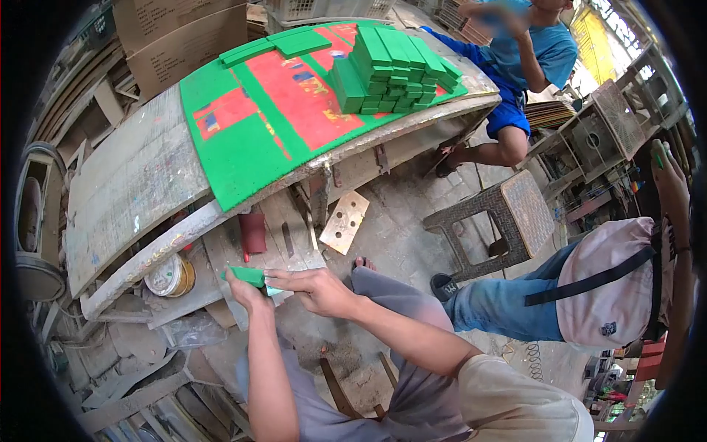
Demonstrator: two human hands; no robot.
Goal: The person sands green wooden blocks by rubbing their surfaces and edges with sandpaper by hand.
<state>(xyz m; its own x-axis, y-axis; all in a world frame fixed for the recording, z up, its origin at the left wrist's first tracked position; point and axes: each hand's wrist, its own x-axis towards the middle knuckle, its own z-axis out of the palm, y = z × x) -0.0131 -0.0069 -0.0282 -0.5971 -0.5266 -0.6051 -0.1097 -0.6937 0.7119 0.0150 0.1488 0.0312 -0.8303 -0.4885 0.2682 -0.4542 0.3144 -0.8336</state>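
My left hand (247,289) holds a small green block (247,276) at one end, in front of the workbench. Against the block's other end, my right hand (313,289) has its fingers pressed together, with a pale edge showing just beneath them; what that is, I cannot make out. Beyond my hands, a green and red board (243,166) lies on the bench. A stack of green blocks (394,70) stands at the board's right end, and flat green pieces (302,43) lie along its far edge.
A woven stool (526,214) stands right of the bench. One person (537,59) in blue sits behind the bench; another (604,283) stands at the right. A paint bucket (168,275) and a wooden piece with holes (345,222) are below the bench top.
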